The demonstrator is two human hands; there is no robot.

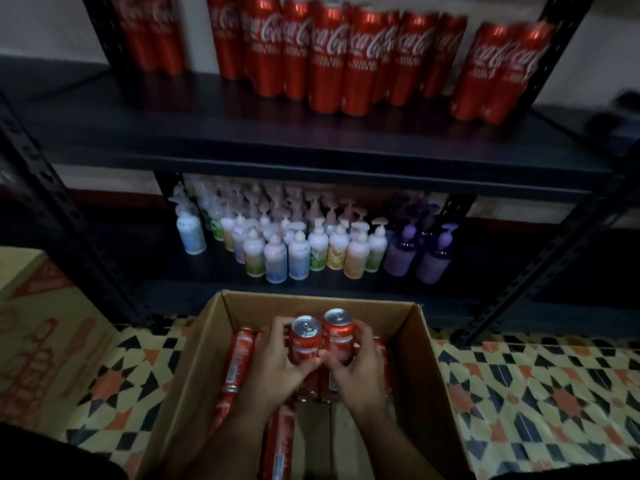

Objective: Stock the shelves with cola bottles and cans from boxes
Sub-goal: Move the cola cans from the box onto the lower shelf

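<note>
Left hand (277,367) and right hand (356,370) wrapped round upright cans (322,337) over box (420,344); rigid, heavy, slippery — grip mid-body.

cans (322,337) red, silver tops | shelf (311,147) black | floor (536,393) star-patterned cream, orange, black

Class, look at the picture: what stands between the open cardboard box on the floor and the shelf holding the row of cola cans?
In the head view, pump bottles stand on the lower shelf, between the cardboard box and the upper shelf of cola cans.
</note>
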